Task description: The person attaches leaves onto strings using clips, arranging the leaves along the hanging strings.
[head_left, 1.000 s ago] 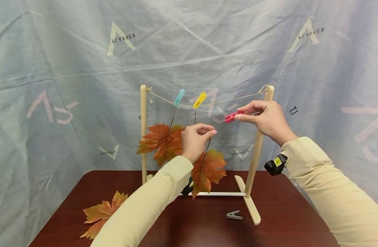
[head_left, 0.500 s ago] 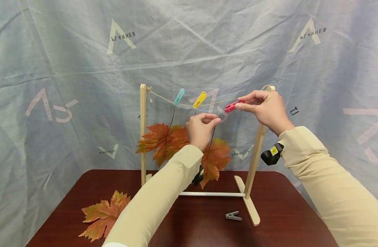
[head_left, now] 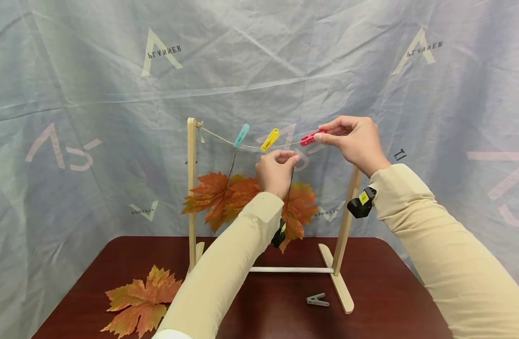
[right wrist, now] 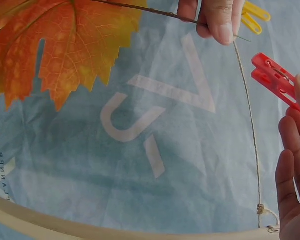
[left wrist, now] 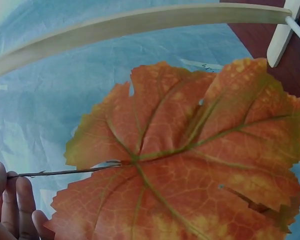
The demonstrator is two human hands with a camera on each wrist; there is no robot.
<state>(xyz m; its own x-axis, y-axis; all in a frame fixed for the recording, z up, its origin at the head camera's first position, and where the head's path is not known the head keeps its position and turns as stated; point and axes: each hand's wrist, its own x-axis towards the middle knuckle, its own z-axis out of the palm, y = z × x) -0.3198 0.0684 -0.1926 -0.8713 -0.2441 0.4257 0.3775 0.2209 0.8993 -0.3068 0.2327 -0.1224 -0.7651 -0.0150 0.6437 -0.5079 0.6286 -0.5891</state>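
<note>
My left hand point(head_left: 276, 172) pinches the dark stem of an orange maple leaf point(head_left: 299, 207) just below the string; the leaf hangs under the fingers and fills much of the left wrist view. A red clothespin point(head_left: 309, 137) is pinched between thumb and fingers of my right hand point(head_left: 356, 141), its tip beside the string point(right wrist: 251, 120) in the right wrist view. To the left, a blue clothespin point(head_left: 241, 135) and a yellow clothespin point(head_left: 269, 140) sit on the string. Another leaf point(head_left: 219, 195) hangs below the blue one, partly overlapped by orange leaf behind my left hand.
The string spans a wooden frame with a left post point(head_left: 191, 188), a right post point(head_left: 346, 226) and a white lower bar point(head_left: 291, 270). On the dark red table point(head_left: 378, 292) lie a grey clothespin point(head_left: 317, 300) and a loose leaf point(head_left: 142, 301), partly behind my left sleeve.
My left hand has risen with the leaf, bringing the stem's top up near the string. The right hand has lifted the red clothespin to string height and moved slightly left.
</note>
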